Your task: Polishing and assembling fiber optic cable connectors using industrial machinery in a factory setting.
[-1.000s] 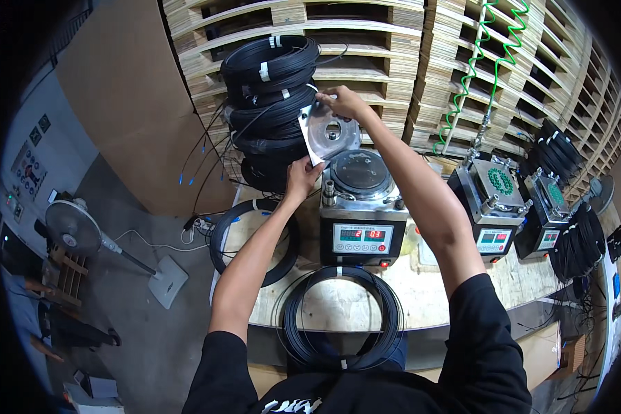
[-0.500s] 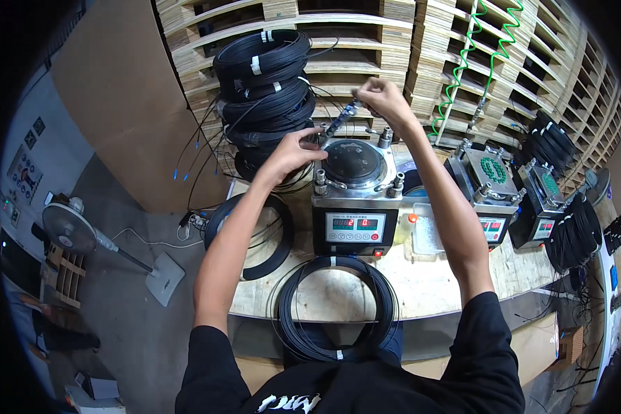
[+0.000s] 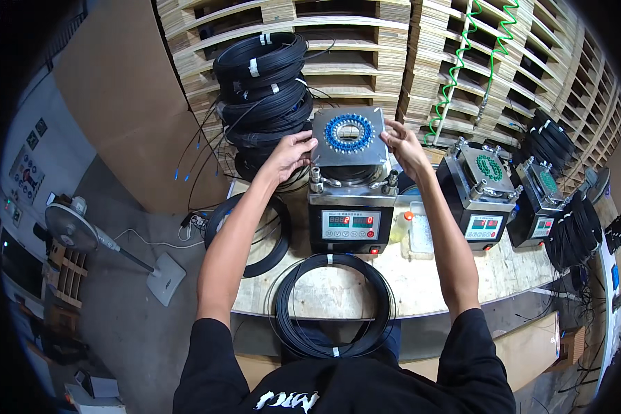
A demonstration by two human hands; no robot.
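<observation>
Between my two hands is a square metal polishing plate (image 3: 327, 153) with a ring of blue connector pieces (image 3: 366, 129) around its central hole. My left hand (image 3: 290, 159) grips its left edge, thumb and fingers closed on it. On the opposite edge, my right hand (image 3: 407, 150) pinches it near the corner. The plate lies nearly level over the top of a polishing machine (image 3: 352, 196), covering its round pad. Whether it rests fully on the machine cannot be made out. Clamp posts (image 3: 316, 181) stand at the machine's front corners, and a lit display (image 3: 350, 224) is on its front.
A coil of black cable (image 3: 288, 303) hangs over the table's front edge. Stacked cable coils (image 3: 262, 103) stand at the back left. Two similar machines (image 3: 486, 181) with green rings are to the right, past a clear plastic box (image 3: 421, 238). Wooden pallets (image 3: 345, 65) line the back.
The plate was tilted up on edge above the machine, leaving the black round pad exposed. It has come down flat over the pad, and my right hand has lowered with it.
</observation>
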